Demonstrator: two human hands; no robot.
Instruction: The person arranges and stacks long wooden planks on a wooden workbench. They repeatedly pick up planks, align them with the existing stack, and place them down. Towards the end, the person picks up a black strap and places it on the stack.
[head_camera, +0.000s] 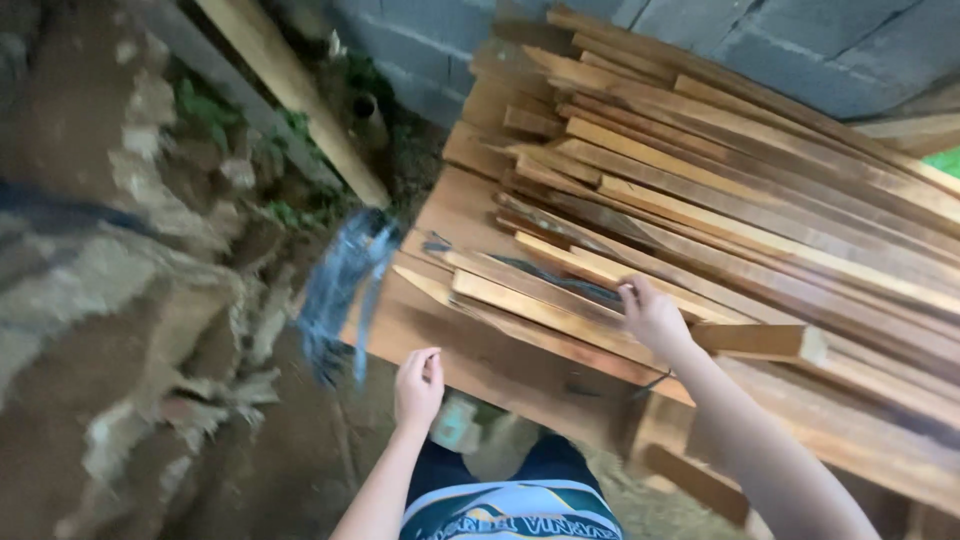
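Against the grey block wall, rough wood slats lie stacked lengthwise on a plank table. Right hand rests fingers-down on a near slat, grip unclear. Left hand hangs loosely curled, empty, off the table's front edge beside a blurred blue-grey strip.

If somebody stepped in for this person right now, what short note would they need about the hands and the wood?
Left hand: empty, fingers loosely curled, hanging just off the near edge of the wooden table.
Right hand: resting on the wooden slats, fingertips on the near ends; a closed grip is not visible.
The slats lie in a loose, uneven pile across the table. A blurred blue-grey strip hangs off the table's left corner.
Done: no slat lifted clear.
Left: the whole pile.
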